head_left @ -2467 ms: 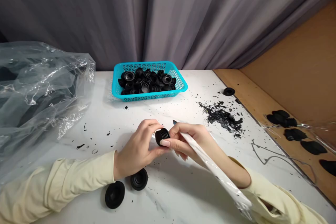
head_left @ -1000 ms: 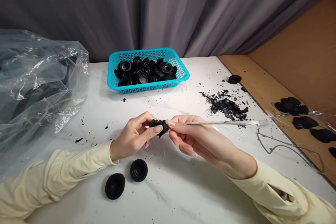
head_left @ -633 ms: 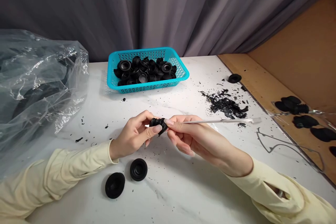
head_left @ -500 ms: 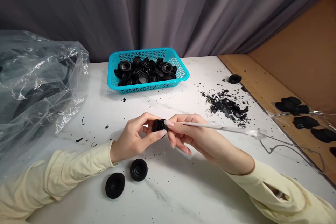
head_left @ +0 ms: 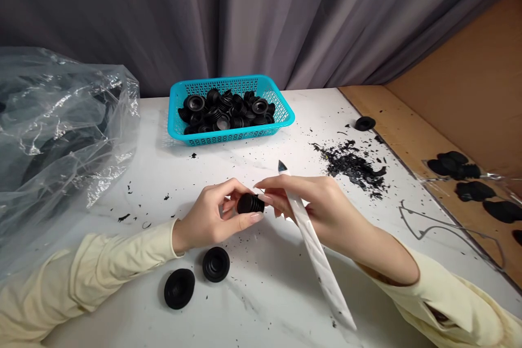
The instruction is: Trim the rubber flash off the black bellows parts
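Note:
A small black ribbed rubber bellows (head_left: pixel 250 203) sits between the thumb and fingers of my left hand (head_left: pixel 216 212). Close by on its right, my right hand (head_left: pixel 314 201) has its fingertips at the end of the bellows. Tucked in that same hand is a knife (head_left: pixel 312 244) with a long white wrapped handle, its short pointed blade facing away from me. Two black rubber pieces, one round cup (head_left: pixel 216 264) and one with a wider flange (head_left: pixel 179 288), lie on the table below my left wrist.
A turquoise basket (head_left: pixel 176 129) of black rubber parts stands at the back. Black scraps (head_left: pixel 354 166) are heaped at right, near a lone rubber part (head_left: pixel 365 123) and a grey wire frame (head_left: pixel 448 228). A clear plastic bag (head_left: pixel 81 136) fills the left; flat black pieces (head_left: pixel 475 190) lie far right.
The knife has swung from pointing left at the bellows to pointing away, its handle now toward me. My right fingers have shifted at the bellows' end, and the bellows has turned slightly.

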Demonstrator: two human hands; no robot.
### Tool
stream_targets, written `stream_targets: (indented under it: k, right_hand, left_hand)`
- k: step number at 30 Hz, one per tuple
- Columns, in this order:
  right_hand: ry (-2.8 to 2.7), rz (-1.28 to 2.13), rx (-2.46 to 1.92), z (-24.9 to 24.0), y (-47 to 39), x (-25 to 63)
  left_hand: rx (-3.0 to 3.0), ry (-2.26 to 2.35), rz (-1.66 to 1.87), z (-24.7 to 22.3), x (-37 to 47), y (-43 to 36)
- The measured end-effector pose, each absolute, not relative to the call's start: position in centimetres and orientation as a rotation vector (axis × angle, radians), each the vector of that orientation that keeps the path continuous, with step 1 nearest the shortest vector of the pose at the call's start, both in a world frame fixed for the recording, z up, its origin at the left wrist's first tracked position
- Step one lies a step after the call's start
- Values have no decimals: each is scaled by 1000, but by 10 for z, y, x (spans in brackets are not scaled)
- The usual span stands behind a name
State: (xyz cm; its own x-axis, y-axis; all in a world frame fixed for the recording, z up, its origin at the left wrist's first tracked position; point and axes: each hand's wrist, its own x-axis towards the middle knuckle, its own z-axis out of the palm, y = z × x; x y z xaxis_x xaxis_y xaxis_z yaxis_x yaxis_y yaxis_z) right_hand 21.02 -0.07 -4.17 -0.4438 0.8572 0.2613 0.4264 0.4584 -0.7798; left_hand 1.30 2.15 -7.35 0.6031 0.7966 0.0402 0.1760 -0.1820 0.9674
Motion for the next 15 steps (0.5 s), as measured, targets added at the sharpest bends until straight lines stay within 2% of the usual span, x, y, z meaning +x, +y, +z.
stream_targets:
  k: [8,15]
  right_hand:
    - [-2236,710,-915,-49,-4,211]
    - [-2364,536,-965,-55,-10,212]
  left_hand:
    - [1668,782,603,-70,14,22]
    - [1662,772,605,-71,15,22]
